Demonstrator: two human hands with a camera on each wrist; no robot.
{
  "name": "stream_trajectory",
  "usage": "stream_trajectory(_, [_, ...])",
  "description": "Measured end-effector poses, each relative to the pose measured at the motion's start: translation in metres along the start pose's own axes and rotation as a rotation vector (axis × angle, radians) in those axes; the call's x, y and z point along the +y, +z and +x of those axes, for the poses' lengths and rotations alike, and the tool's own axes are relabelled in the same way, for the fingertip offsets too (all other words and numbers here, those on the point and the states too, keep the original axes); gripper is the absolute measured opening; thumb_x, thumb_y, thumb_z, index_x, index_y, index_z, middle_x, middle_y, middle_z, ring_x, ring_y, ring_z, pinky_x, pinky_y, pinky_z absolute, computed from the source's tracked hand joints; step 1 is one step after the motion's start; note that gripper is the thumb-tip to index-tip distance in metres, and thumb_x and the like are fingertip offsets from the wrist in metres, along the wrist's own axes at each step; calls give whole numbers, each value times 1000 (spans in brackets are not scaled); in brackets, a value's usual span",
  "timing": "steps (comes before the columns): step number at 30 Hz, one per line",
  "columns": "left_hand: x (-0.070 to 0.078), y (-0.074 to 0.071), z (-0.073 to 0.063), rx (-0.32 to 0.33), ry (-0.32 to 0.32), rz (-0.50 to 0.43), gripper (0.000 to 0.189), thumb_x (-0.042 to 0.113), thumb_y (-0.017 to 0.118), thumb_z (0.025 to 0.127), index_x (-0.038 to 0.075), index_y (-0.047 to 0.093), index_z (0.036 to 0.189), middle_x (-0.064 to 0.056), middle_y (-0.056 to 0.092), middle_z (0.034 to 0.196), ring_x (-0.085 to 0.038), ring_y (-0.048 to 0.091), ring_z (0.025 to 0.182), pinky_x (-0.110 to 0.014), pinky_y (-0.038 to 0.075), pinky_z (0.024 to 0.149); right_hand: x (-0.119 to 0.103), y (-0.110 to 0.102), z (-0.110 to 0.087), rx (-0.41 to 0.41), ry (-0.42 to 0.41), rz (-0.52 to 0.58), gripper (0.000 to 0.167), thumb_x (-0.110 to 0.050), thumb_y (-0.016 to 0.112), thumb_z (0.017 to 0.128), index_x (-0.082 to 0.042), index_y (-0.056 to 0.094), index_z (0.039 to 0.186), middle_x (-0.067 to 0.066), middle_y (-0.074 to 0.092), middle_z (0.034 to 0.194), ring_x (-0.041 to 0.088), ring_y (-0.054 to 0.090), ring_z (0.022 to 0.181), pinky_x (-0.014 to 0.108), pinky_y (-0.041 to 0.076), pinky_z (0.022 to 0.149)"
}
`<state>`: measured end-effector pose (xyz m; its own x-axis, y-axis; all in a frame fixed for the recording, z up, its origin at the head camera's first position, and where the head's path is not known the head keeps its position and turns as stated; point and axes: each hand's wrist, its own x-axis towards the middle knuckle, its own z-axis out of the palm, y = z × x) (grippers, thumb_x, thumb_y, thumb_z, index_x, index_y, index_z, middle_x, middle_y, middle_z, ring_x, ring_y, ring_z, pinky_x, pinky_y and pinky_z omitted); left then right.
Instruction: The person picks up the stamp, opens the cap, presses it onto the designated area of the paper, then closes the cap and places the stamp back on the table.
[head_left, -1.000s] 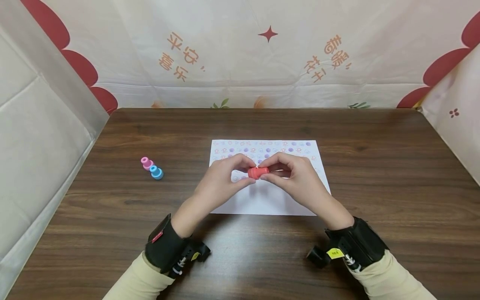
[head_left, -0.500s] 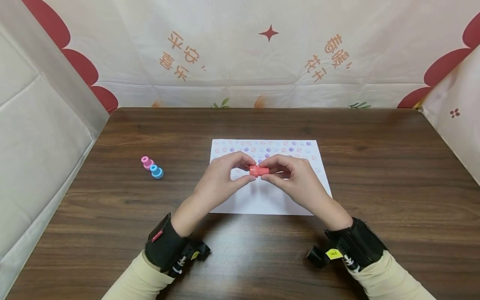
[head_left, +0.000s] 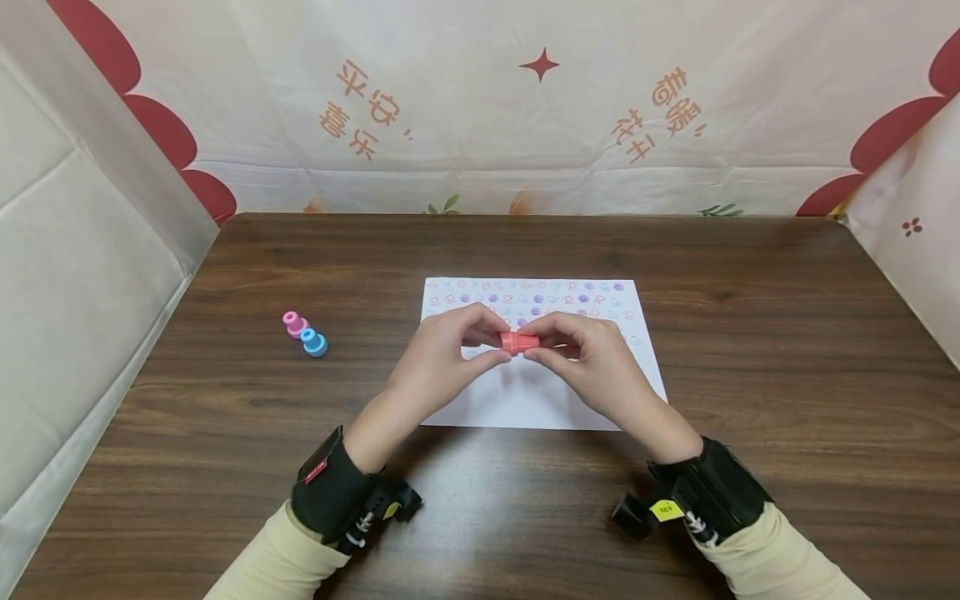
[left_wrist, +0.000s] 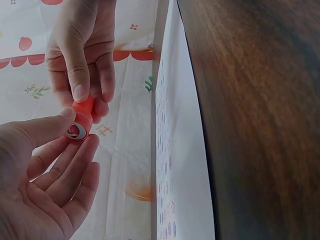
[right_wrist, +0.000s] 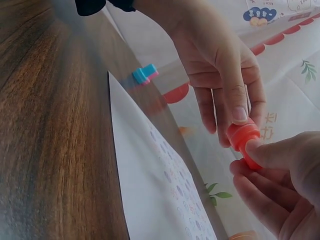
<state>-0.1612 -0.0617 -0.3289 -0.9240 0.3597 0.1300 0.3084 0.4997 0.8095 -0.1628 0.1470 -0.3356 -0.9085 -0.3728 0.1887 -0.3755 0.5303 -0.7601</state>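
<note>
A small red self-inking stamp [head_left: 517, 342] is held sideways over the white sheet of paper [head_left: 525, 400] by both hands. My left hand [head_left: 447, 343] pinches its wide end between thumb and fingers. The narrow handle is pinched by my right hand [head_left: 583, 350]. On the stamp's wide end [left_wrist: 76, 131], the left wrist view shows a round white label with a dark and red picture. From the right wrist, the red body [right_wrist: 244, 132] shows between both thumbs. Rows of small red, purple and blue stamped prints [head_left: 537, 298] cover the sheet's far part.
A pink stamp [head_left: 293, 323] and a blue stamp [head_left: 313, 342] stand side by side on the brown wooden table [head_left: 187, 433], left of the paper. A pale printed cloth [head_left: 480, 108] hangs behind the table's far edge.
The red stamp has turned from slightly tilted to nearly level between the fingers. Both hands keep their pinch and stay almost in place over the paper.
</note>
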Motion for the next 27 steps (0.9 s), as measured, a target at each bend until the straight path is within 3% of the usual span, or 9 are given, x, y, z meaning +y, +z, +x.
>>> stream_trajectory(11, [1,1,1,-5,-15,1,23,13,80,84,9,67,102,-2,74,98,-15,74,97,-27,59,88,0,2,-1,8,5,-7,22,-3,77,85,-7,74,106,6,77,99,15,70,86,29,62,77])
stream_trajectory(22, [1,3,2,3,-36,-6,22,12,80,84,9,68,102,-2,76,99,-15,75,95,-25,60,81,0,1,-2,18,0,-21,22,-3,77,84,-8,75,106,5,77,97,14,70,84,18,59,75])
stream_trajectory(27, [-1,-6,-2,37,-96,47,23,14,80,85,10,68,104,-3,75,102,-17,74,98,-31,61,84,4,-6,-3,53,34,-8,19,-5,76,85,-7,74,105,7,77,99,11,70,83,15,58,74])
